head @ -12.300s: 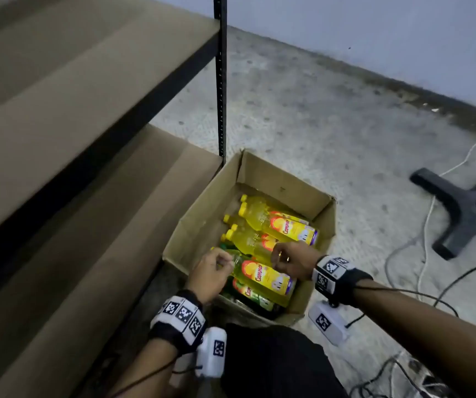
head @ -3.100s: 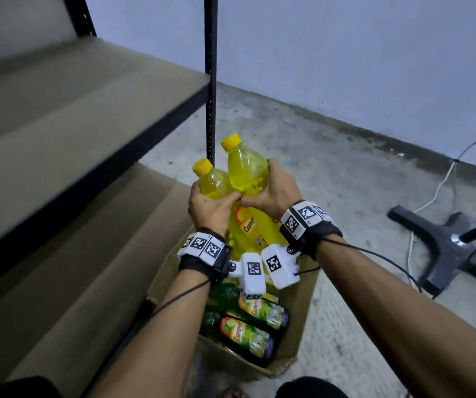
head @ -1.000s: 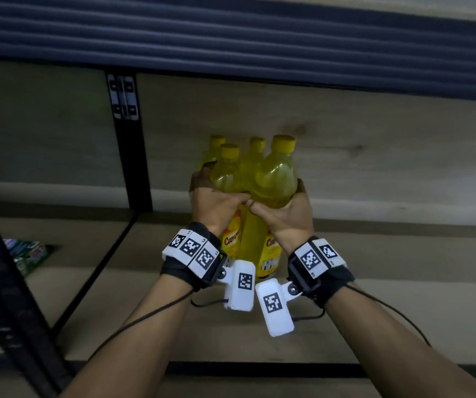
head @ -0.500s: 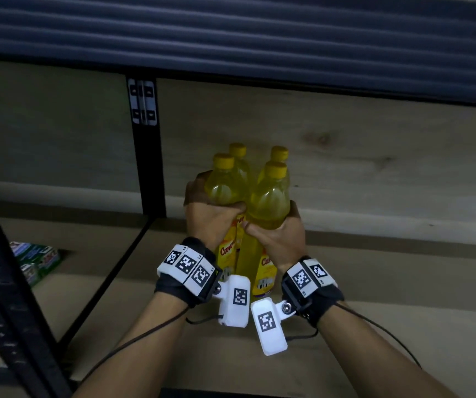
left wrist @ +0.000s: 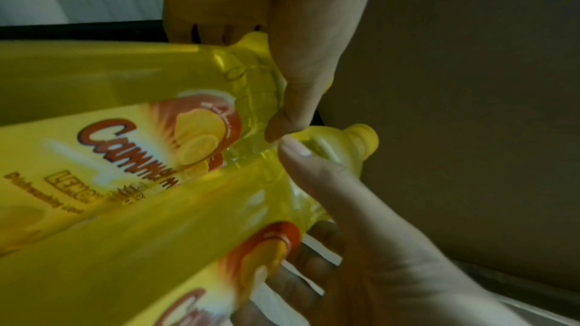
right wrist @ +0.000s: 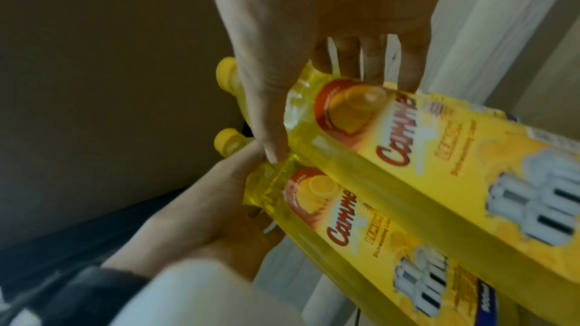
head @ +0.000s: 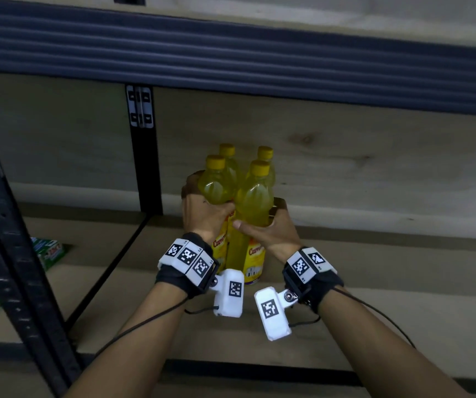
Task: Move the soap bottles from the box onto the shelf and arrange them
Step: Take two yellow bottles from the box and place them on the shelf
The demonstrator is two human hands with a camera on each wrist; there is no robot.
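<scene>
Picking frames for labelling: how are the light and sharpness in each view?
Head view: dim but sharp, bottles and shelf readable, edges bowed. Left wrist view: dark, near label motion-blurred. Right wrist view: labels legible, right hand washed pale, soft.

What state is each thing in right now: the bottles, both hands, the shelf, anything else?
Yellow soap bottles: four, capped, upright, bunched together on the shelf.
Left hand: grips the left side of the bunch.
Right hand: grips the right side.
Shelf board: bare around the bottles.
Green packets: lying on the neighbouring shelf bay, left.
</scene>
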